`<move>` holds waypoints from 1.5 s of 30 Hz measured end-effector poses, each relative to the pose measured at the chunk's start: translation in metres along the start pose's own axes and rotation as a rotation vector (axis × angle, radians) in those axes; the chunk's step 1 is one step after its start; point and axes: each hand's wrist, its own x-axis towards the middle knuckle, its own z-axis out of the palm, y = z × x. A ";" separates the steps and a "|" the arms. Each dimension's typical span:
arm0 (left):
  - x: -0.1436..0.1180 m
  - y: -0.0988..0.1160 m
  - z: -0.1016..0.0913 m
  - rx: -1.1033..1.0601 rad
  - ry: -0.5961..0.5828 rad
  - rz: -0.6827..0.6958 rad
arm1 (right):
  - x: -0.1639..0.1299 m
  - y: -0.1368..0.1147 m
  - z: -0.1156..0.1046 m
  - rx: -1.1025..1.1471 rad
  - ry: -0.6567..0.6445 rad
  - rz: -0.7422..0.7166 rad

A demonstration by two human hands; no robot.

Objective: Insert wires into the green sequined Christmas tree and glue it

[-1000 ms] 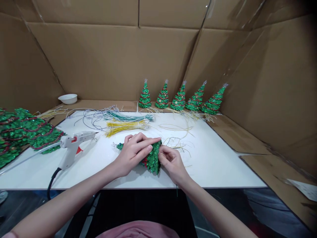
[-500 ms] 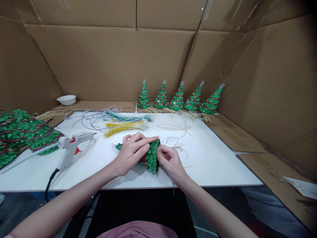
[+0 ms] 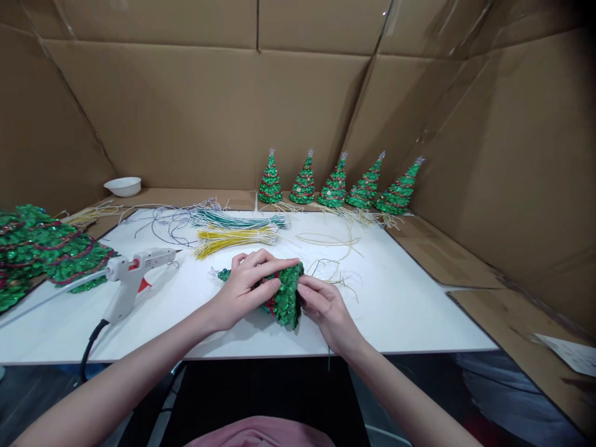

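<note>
Now the small green tree [image 3: 287, 301] lies on its side on the white table [image 3: 395, 304], its middle masked by the left hand [image 3: 249, 287], which is clamped over it, thumb and forefinger parted. Over at the base, the right hand's [image 3: 328, 308] fingertips vanish by the dark rim; whether they pinch anything, I can't tell. Far left, large green trees [image 3: 69, 257] run out of frame. And a change: half a second ago those right fingers were bunched; now the forefinger stretches straighter, and more red garland [image 3: 274, 275] peeks out.
</note>
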 end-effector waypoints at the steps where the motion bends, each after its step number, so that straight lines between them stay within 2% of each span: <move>1: 0.000 0.000 -0.001 -0.003 -0.008 0.000 | -0.001 -0.001 0.000 0.009 -0.003 0.000; 9: 0.001 0.001 -0.004 -0.010 -0.049 -0.006 | -0.005 -0.004 0.004 0.126 -0.004 0.039; 22: 0.001 0.000 -0.006 -0.044 -0.053 0.004 | -0.009 -0.003 0.012 0.090 0.060 0.004; 28: 0.006 -0.003 -0.013 -0.035 -0.095 0.060 | -0.012 -0.005 0.012 0.069 0.062 0.060; 39: 0.008 -0.002 -0.012 -0.004 -0.069 0.075 | -0.010 -0.006 0.013 0.039 0.069 0.017; 45: 0.009 0.002 -0.026 0.153 -0.154 0.128 | -0.011 -0.006 0.011 0.004 0.063 0.036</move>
